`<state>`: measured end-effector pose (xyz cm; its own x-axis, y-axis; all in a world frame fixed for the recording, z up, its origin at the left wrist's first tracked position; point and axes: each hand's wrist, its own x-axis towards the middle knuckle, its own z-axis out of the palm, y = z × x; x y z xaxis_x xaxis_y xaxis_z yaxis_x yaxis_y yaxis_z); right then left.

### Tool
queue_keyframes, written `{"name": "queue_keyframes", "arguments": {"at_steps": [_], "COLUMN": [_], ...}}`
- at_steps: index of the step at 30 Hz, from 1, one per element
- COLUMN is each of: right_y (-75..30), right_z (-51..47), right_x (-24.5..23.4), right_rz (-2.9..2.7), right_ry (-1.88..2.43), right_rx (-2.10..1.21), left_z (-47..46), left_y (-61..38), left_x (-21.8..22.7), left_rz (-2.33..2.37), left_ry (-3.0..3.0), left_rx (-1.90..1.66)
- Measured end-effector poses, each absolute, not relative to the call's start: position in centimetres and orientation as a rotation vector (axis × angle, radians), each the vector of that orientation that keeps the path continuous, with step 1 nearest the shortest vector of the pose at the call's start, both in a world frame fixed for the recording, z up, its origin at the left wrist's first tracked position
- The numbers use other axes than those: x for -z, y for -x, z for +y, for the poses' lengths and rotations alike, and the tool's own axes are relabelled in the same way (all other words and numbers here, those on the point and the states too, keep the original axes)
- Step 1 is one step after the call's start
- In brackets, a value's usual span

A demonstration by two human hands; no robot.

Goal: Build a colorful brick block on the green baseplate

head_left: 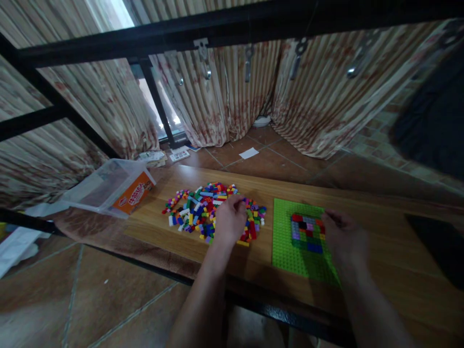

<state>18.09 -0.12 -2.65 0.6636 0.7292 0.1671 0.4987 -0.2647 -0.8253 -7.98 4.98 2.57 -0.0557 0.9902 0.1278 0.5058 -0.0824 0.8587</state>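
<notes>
My left hand [231, 218] is over the right part of a pile of small coloured toy bricks [203, 205], its fingers curled together. Whatever may be between its fingertips is hidden. My right hand [346, 237] is at the right side of a bright green baseplate [282, 256], slightly blurred, with thumb and fingers pinched close to the built bricks. I cannot make out what it holds. On the baseplate sits a low block of multicoloured bricks [307, 234], with red, blue, purple, green and black pieces; my right fingers partly cover its right edge.
A clear plastic box [97, 186] with an orange label stands at the left end of the wooden table [261, 256]. A dark flat object [435, 241] lies at the right. Behind the table are striped curtains [224, 96], a black metal frame [152, 38] and papers on the tiled floor.
</notes>
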Motion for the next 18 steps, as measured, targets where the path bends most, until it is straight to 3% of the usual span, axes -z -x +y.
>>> {"name": "queue_keyframes", "arguments": {"at_steps": [7, 14, 18], "right_y": [-15.9, -15.5, -15.4], "right_z": [0.0, 0.4, 0.4], "right_x": [0.5, 1.0, 1.0], "right_rz": [-1.026, -1.067, -1.049], "right_ry": [2.108, 2.099, 2.035], "right_rx": [-0.215, -0.168, -0.149], "left_z": [6.1, 4.8, 4.6], "left_y": [13.5, 16.5, 16.5], "left_x": [-2.0, -3.5, -3.2], "left_rz": [1.684, 1.266, 1.301], "left_ry": [-1.578, -2.038, -2.182], "left_rx": [-1.113, -0.811, -0.708]}}
